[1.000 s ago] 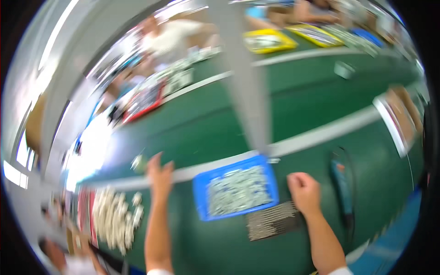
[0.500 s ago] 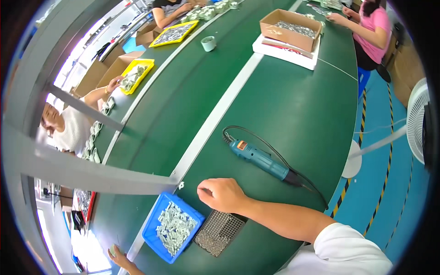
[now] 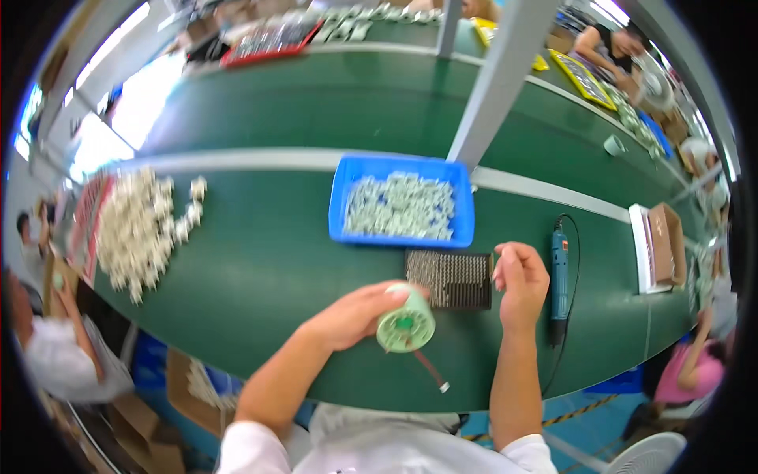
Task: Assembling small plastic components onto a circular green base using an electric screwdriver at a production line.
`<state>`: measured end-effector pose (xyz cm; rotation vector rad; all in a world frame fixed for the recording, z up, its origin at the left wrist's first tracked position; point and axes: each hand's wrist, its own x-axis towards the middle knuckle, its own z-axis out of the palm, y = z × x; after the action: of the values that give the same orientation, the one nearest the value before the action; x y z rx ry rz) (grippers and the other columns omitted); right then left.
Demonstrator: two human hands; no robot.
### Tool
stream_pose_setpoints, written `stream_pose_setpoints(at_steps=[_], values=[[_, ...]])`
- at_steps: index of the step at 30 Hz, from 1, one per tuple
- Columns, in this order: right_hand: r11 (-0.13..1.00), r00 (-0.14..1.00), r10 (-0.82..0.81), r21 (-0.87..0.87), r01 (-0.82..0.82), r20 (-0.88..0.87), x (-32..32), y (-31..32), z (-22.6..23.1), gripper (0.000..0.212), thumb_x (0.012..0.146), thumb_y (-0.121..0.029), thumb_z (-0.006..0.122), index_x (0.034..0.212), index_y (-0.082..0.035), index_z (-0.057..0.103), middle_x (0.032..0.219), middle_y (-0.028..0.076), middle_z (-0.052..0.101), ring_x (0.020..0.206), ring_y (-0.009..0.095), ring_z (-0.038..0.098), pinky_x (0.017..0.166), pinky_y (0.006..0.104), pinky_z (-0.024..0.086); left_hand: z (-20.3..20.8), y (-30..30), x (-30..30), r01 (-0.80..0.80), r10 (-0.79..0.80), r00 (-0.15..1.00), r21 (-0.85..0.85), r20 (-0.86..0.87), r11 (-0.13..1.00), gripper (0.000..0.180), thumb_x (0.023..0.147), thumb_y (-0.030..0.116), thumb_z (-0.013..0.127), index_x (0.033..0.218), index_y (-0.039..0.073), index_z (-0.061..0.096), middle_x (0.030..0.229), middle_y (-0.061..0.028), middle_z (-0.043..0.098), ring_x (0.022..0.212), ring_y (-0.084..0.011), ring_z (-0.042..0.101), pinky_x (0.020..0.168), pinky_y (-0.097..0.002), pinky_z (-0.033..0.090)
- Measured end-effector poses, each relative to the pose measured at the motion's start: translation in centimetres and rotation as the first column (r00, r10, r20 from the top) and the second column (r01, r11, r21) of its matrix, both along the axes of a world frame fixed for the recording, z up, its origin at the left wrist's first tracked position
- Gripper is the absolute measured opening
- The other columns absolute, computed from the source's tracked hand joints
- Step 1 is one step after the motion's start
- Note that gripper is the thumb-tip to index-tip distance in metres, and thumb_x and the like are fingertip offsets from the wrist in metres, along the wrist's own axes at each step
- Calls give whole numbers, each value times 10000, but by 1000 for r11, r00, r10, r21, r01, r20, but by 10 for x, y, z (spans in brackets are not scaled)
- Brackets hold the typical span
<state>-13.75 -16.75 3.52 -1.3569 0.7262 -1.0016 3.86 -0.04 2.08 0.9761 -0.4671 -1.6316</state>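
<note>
My left hand (image 3: 355,316) is wrapped round a pale green round plastic housing (image 3: 406,325) with a ribbed, spoked face. A short reddish wire lead (image 3: 431,370) with a white connector hangs from the housing. To its right, my right hand (image 3: 523,286) is raised with curled fingers, thumb and fingertips close together; anything between them is too small to make out. Between and beyond my hands lies a perforated screw tray (image 3: 466,292), its left part filled with small screws. Behind it stands a blue bin (image 3: 338,201) of small pale plastic pieces.
A teal electric screwdriver (image 3: 559,272) with a black cord lies right of my right hand. White plastic parts (image 3: 134,229) are heaped at the left. A metal post (image 3: 493,95) rises behind the bin. A cardboard box (image 3: 667,245) stands far right. Co-workers sit around the bench.
The view has swung left, bringing the white heap into sight. My left hand has come from the lower left edge to the front with the housing. My right hand is now right of the screw tray.
</note>
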Motion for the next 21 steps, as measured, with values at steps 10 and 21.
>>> stream_pose_setpoints(at_steps=[10,21], values=[[741,688,671,265,-617,-275,-11,52,-11,511,883,-112,630,1336,30,440,895,49,633,760,91,572,664,216,446,-5,7,-16,-60,65,996,70,-64,996,536,988,489,399,1298,53,432,924,-63,607,745,-143,602,608,-284,520],[652,711,691,541,-531,-134,-36,65,3,440,875,10,571,1303,43,473,949,108,661,645,45,537,528,187,395,2,16,0,-113,325,327,-305,887,946,330,829,201,709,1123,82,616,929,-87,629,850,-296,608,745,-377,494]])
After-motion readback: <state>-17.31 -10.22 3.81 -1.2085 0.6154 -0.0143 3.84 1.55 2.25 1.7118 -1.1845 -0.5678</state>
